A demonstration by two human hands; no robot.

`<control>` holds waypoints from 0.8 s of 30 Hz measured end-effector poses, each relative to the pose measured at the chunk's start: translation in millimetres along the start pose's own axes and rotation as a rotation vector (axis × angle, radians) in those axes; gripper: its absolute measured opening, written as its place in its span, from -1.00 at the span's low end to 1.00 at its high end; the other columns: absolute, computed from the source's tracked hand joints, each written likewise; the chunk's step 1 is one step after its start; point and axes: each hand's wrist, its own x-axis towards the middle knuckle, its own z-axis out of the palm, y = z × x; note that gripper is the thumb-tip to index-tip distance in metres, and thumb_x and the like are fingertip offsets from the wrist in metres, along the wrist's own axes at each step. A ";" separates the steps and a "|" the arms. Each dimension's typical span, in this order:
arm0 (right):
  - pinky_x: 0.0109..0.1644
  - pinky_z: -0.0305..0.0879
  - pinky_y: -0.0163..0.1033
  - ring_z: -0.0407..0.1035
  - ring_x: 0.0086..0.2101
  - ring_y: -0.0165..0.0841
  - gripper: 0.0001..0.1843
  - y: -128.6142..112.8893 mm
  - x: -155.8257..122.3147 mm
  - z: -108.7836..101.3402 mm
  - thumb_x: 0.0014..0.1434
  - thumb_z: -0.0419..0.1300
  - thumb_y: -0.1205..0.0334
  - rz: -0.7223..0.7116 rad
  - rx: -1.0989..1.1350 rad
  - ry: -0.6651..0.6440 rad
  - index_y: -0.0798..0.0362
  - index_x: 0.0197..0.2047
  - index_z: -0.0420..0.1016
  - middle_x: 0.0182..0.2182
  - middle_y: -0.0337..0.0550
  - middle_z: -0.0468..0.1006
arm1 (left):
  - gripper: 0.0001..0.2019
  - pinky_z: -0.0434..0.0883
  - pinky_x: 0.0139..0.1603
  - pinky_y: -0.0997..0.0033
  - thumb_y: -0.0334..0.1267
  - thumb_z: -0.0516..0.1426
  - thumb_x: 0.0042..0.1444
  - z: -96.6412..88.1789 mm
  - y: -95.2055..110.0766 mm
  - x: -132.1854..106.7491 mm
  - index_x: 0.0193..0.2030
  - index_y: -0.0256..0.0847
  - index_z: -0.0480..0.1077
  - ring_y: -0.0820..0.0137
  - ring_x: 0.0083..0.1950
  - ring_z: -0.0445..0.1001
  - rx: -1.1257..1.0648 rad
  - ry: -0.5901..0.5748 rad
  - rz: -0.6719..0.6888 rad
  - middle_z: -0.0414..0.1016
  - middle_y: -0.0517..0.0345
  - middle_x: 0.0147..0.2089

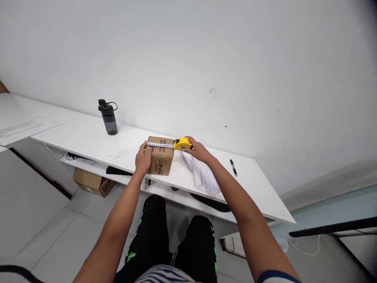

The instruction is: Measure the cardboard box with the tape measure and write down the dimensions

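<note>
A small brown cardboard box [159,163] with dark printing stands on the white desk [123,151]. Across its top, from left to right, lies the pulled-out white blade [160,145] of a tape measure. My left hand [143,159] is closed at the box's left upper edge, its thumb on the front side and its fingers by the blade's end. The yellow tape measure case [182,144] sits against the right top edge of the box, with my right hand [196,149] wrapped round its right side. Some of my right fingers are hidden behind the case.
Printed paper sheets [206,177] lie under my right forearm, and a pen [233,168] rests farther right. A dark water bottle [109,120] stands upright at the back left. Below the desktop are a shelf [112,171] and a larger carton [92,182].
</note>
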 end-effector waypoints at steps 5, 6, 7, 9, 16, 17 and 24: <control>-0.13 0.36 -0.10 0.41 -0.29 -0.29 -0.37 2.2 -0.5 2.9 0.14 0.19 0.05 0.019 0.015 0.020 -0.12 0.27 0.20 -0.04 -0.16 0.53 | -0.52 0.25 0.31 0.17 -0.08 0.02 0.23 0.5 -0.2 0.0 0.29 0.01 0.32 0.17 0.28 0.35 0.010 0.010 0.007 0.39 0.17 0.30; -0.13 0.36 -0.10 0.40 -0.29 -0.29 -0.37 2.6 -0.6 3.4 0.14 0.19 0.04 0.022 0.016 0.024 -0.12 0.27 0.19 -0.03 -0.16 0.53 | -0.52 0.25 0.31 0.17 -0.07 0.02 0.23 0.6 -0.3 0.0 0.28 0.02 0.32 0.17 0.28 0.35 0.010 0.009 0.006 0.39 0.17 0.30; -0.13 0.36 -0.10 0.40 -0.29 -0.29 -0.37 2.9 -0.8 3.7 0.15 0.19 0.04 0.025 0.018 0.025 -0.12 0.27 0.19 -0.03 -0.16 0.52 | -0.53 0.25 0.31 0.18 -0.07 0.02 0.23 0.6 -0.4 0.0 0.28 0.02 0.32 0.17 0.28 0.35 0.009 0.008 0.005 0.38 0.17 0.30; -0.12 0.35 -0.10 0.39 -0.28 -0.29 -0.36 3.1 -1.3 4.2 0.15 0.19 0.03 0.029 0.022 0.026 -0.12 0.28 0.18 -0.01 -0.16 0.52 | -0.53 0.25 0.30 0.18 -0.07 0.02 0.24 0.7 -0.4 -0.1 0.29 0.02 0.32 0.17 0.28 0.36 0.007 0.004 0.002 0.39 0.17 0.29; -0.09 0.35 -0.09 0.38 -0.25 -0.28 -0.38 3.3 -3.6 6.2 0.15 0.18 0.04 0.020 0.048 0.040 -0.11 0.27 0.19 0.01 -0.16 0.51 | -0.53 0.26 0.30 0.18 -0.07 0.03 0.23 1.1 0.7 -0.2 0.28 0.02 0.32 0.17 0.27 0.36 -0.003 0.006 -0.006 0.39 0.18 0.29; -0.10 0.36 -0.09 0.38 -0.25 -0.29 -0.38 3.6 -3.6 6.6 0.15 0.18 0.04 0.019 0.047 0.043 -0.11 0.26 0.19 0.01 -0.16 0.51 | -0.53 0.26 0.30 0.18 -0.07 0.03 0.23 1.1 0.8 -0.1 0.28 0.02 0.32 0.18 0.27 0.36 -0.003 0.006 -0.005 0.39 0.18 0.29; -0.09 0.35 -0.09 0.37 -0.23 -0.28 -0.37 5.6 -3.5 7.6 0.14 0.19 0.04 0.011 0.059 0.051 -0.11 0.26 0.20 0.01 -0.15 0.50 | -0.53 0.24 0.32 0.20 -0.06 0.02 0.24 1.9 0.1 0.6 0.27 0.01 0.33 0.19 0.28 0.35 -0.009 0.005 -0.004 0.38 0.19 0.30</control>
